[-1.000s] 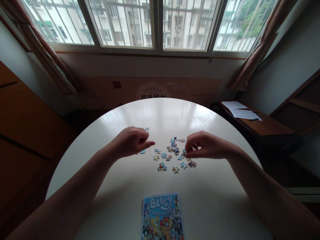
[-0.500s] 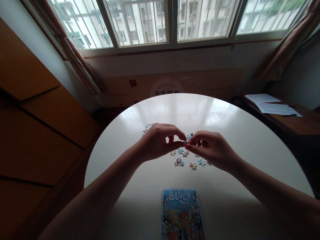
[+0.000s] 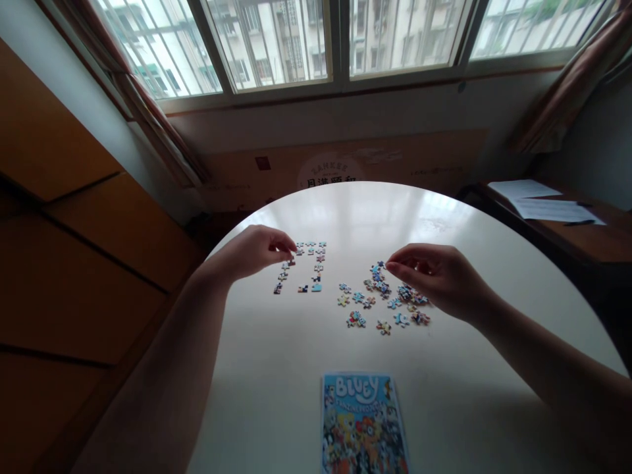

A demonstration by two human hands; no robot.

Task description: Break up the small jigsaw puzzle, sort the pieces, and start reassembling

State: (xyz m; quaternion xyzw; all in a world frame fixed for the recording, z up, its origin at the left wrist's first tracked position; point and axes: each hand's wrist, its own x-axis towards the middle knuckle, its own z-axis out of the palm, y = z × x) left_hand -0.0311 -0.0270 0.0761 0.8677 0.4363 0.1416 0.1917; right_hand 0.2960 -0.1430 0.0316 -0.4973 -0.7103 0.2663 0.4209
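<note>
My left hand (image 3: 257, 251) is over the left part of the white round table, thumb and fingertips pinched on a small jigsaw puzzle piece (image 3: 291, 261). Beside it, several pieces form a partial frame of rows, with a right column (image 3: 320, 267) and a left column (image 3: 282, 276). My right hand (image 3: 437, 273) hovers at the loose puzzle pieces (image 3: 380, 283), its thumb and fingers closed together. Whether anything is between those fingertips is too small to make out. More pieces (image 3: 407, 293) lie partly beneath this hand.
A picture sheet (image 3: 364, 421) lettered "Bluey" lies at the near side of the white table (image 3: 266, 368). To the right, a brown side table (image 3: 607, 230) bears papers (image 3: 553, 209) and a pen. Orange-brown cabinets (image 3: 74, 263) stand at the left, barred windows beyond.
My hands, which met at the middle over a small piece, have parted. The left moved left to the arranged pieces, the right slightly right, uncovering the loose pieces.
</note>
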